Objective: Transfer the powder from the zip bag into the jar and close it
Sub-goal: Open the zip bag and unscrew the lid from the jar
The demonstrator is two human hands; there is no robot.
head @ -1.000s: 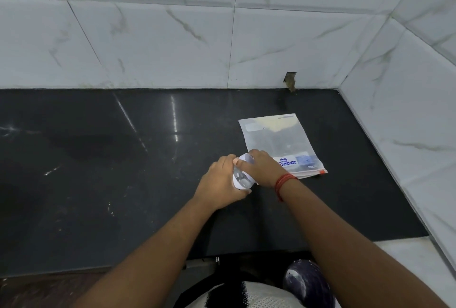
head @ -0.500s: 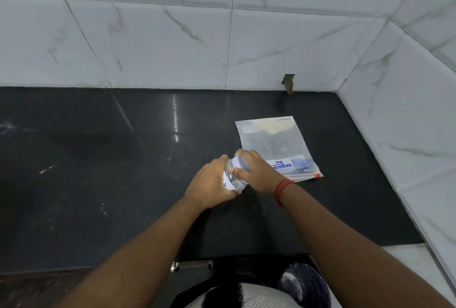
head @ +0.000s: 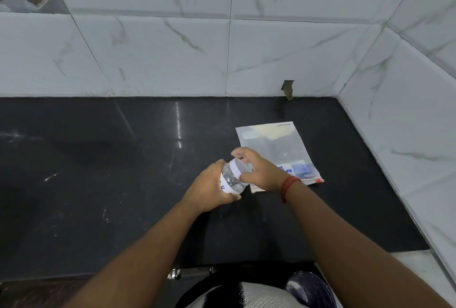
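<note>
We see first the white marble-veined wall tiles (head: 153,55) that close in the back and the right side, and below them the glossy black surface (head: 98,172) that fills the middle of the view. A small broken notch (head: 287,88) sits in the tiling just where the back wall meets the surface.

On the surface, toward the right corner, the clear zip bag (head: 278,149) lies flat, with pale yellowish powder (head: 267,132) gathered at its far end and the printed label and red-tipped seal at its near end. Its near left corner is hidden under our right wrist.

Our two bare forearms reach in from the bottom edge. The left hand (head: 209,189) is closed around the body of the small clear plastic jar (head: 232,180), which is tilted with its top pointing away and to the right, just beside the bag. The right hand (head: 259,172) has its grip on the white lid (head: 238,169), thumb on the near side and fingers curled over the far side; we cannot tell whether the lid is seated or loose. A red thread band (head: 289,183) circles the right wrist.
</note>
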